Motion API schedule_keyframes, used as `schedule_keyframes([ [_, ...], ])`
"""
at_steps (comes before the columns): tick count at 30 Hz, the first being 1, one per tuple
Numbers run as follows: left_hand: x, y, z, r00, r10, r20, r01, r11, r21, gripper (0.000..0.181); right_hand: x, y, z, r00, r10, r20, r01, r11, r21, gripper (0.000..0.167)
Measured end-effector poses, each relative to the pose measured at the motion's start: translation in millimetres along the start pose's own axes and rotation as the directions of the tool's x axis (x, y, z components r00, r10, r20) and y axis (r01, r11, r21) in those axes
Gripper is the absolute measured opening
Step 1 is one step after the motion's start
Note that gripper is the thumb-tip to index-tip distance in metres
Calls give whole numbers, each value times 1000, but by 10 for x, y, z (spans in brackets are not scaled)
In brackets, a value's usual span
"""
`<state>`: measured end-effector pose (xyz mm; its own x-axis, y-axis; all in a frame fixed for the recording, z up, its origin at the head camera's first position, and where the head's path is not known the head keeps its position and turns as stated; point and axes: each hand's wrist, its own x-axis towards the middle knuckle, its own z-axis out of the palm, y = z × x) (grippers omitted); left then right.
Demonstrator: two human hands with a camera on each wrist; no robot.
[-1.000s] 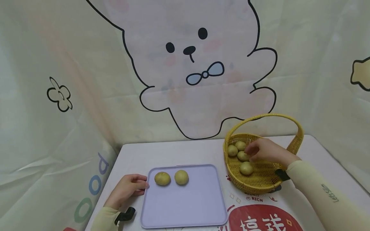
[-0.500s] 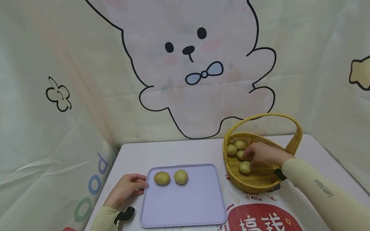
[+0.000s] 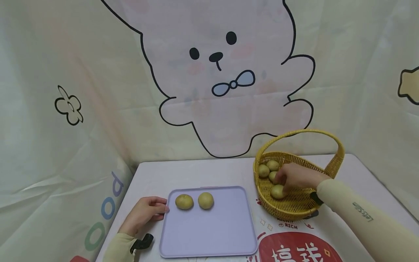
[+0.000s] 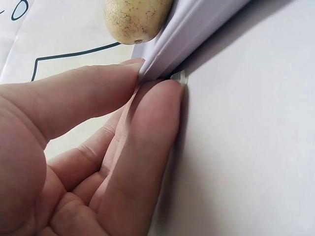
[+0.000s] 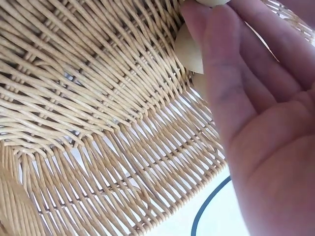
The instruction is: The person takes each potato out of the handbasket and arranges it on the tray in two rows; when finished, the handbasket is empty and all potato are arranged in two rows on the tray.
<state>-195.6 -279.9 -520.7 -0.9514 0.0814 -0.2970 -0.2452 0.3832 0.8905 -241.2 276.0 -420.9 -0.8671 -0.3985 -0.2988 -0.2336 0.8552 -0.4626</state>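
Yellow wicker forms the handled basket (image 3: 284, 214) on the right side of the white table (image 3: 183, 174), and my right hand (image 3: 299, 176) is down inside it. Its thumb and bent fingers close round the front potato (image 3: 276, 191), the one nearest me among the four I can see in there; in the right wrist view only a sliver of a potato shows at my fingertips, cut off by the top edge. Just beyond my knuckles lies the middle potato (image 3: 272, 177), partly hidden by my fingers, with the far potato (image 3: 272, 165) and the left potato (image 3: 263, 170) bunched beside it against the basket's wall. Well apart from all this, my left hand (image 3: 144, 213) pinches the left rim of the lilac tray (image 3: 207, 233), fingertips clamped on the edge from both sides, as the left wrist view shows up close. On the tray, near its far edge, sit two more potatoes: the oval potato (image 3: 184, 202) on the left and the round potato (image 3: 205, 200) just beside it, not touching. Cream sleeves (image 3: 363, 214) cover my arms, lettering printed on the right one. Behind the table hangs a backdrop (image 3: 131, 87) with a pink bear wearing a blue bow tie.
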Motion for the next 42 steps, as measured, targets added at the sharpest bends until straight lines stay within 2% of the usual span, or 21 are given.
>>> schedule_keyframes([
  [7,-6,-10,-7,1000,4,-6,-4,1000,-1,40,36,-30,22,1000,15,13,-14,999,-37,38],
  [16,0,-3,8,1000,0,7,0,1000,-26,40,26,-45,38,1000,0,-10,-1,999,-52,36],
  [20,12,10,14,1000,5,4,-5,1000,-25,40,-68,-62,0,998,-24,-62,22,999,-30,35],
  [23,13,12,13,1000,2,4,-2,1000,-25,39,-192,-98,-30,993,-13,-121,15,1000,17,34],
  [27,4,-4,4,1000,-4,2,4,1000,-21,40,-381,-174,-29,978,20,-209,-5,997,74,36],
  [32,6,-25,-7,1000,0,-16,0,1000,-3,40,-528,-363,67,958,32,-284,0,994,111,49],
  [37,-9,-25,-9,1000,-3,-16,3,1000,-11,40,-550,-608,199,939,34,-342,13,991,136,46],
  [42,-8,-12,-4,1000,-6,-9,5,1000,-22,39,-433,-842,423,928,7,-373,74,977,202,41],
])
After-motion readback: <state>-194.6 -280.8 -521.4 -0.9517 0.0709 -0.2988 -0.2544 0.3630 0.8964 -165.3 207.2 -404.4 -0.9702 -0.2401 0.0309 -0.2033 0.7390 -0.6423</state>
